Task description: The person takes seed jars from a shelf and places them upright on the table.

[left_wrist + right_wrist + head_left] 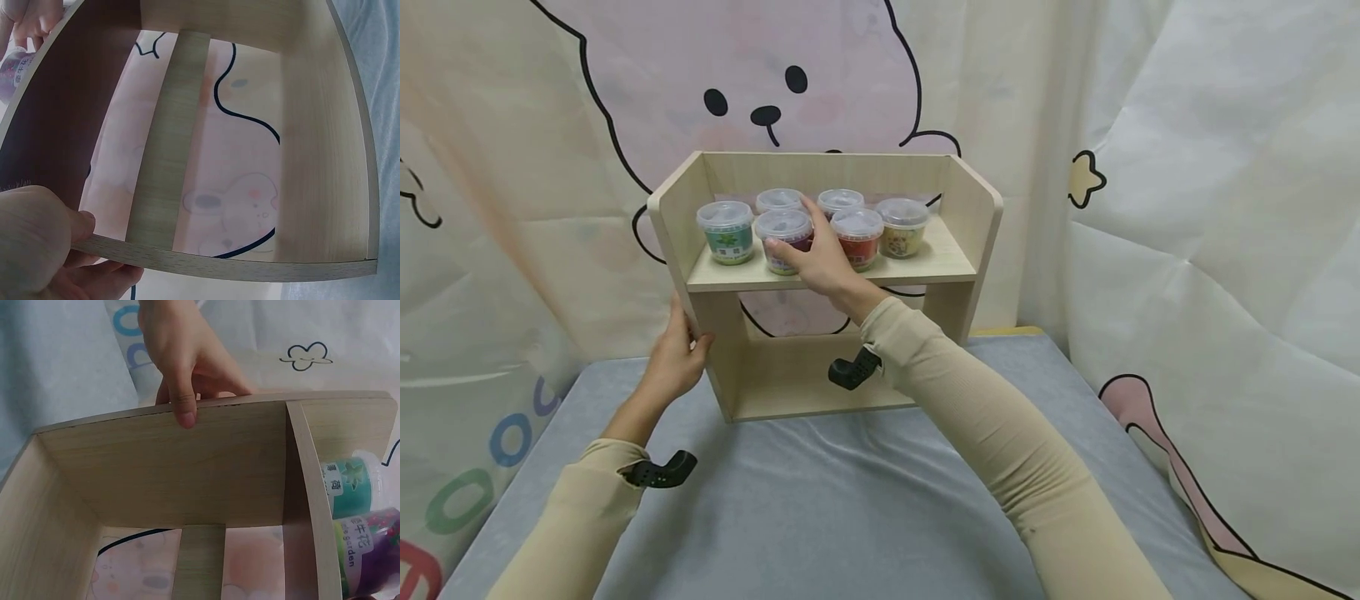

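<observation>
A two-tier light wooden shelf (722, 358) stands toward the back of the table. My left hand (673, 358) grips the edge of its left side panel; the right wrist view shows that thumb (185, 419) on the panel's inner face. On the upper tier sit several clear-lidded plastic tubs with coloured contents. My right hand (829, 265) holds the front purple tub (784, 223) between thumb and fingers. That tub's printed label shows in the right wrist view. Beside it are a teal tub (727, 233), a red tub (859, 237) and a yellow tub (904, 227).
Behind the front tubs stand two more lidded tubs, partly hidden by my right hand. A grey-blue cloth (820, 500) covers the table. White printed curtains (1210, 208) hang at the back and sides. The shelf's lower tier (797, 392) has an open back crossed by a slat (169, 137).
</observation>
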A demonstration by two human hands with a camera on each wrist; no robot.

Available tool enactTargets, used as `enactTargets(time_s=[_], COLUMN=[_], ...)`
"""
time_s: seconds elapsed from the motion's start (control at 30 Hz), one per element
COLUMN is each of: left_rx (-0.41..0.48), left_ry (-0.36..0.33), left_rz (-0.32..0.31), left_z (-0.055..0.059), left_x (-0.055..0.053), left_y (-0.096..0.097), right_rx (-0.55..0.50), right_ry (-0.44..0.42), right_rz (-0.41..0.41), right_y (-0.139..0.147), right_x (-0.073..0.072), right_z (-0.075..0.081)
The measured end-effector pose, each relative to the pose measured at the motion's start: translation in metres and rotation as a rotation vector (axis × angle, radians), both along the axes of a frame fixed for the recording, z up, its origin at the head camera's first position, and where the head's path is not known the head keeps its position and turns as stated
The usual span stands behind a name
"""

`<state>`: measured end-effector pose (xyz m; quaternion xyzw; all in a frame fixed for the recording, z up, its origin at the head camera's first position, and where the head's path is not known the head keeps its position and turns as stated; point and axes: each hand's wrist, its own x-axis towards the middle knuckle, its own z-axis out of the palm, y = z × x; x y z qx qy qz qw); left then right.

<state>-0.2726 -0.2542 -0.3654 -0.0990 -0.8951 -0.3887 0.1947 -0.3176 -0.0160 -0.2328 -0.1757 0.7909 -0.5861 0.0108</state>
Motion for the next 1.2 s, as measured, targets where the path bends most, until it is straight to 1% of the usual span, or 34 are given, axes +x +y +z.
enactTargets(time_s=[0.13,0.27,0.47,0.57,0.77,1.0,1.1,1.2], left_rx=[0.020,0.041,0.033,0.035,0.042,0.044,0.038,0.022], left_ry=[-0.010,-0.025,-0.035,-0.029,-0.020,0.008,0.006,0.005], left_rz=[-0.008,-0.011,-0.028,-0.036,-0.040,-0.040,-0.033,-0.029], left_z=[-0.001,-0.001,0.001,0.001,0.000,-0.002,-0.002,-0.001], left_x=[-0.002,-0.002,-0.002,-0.003,-0.003,-0.003,-0.003,-0.005], left_y=[0.000,0.000,0.001,-0.001,-0.002,-0.003,-0.003,-0.003], right_rx=[0.006,-0.001,-0.069,-0.106,-0.120,-0.120,-0.129,-0.128], right_ry=[0.003,0.012,0.042,0.034,0.030,0.050,0.050,0.045], right_rz=[0.000,0.017,0.089,0.133,0.209,0.291,0.334,0.358], right_y=[0.001,0.006,0.013,0.014,0.017,0.022,0.024,0.027], right_x=[0.002,0.006,0.013,0.018,0.028,0.040,0.044,0.048], right_z=[-0.001,-0.001,-0.001,-0.001,-0.001,-0.010,-0.017,-0.023])
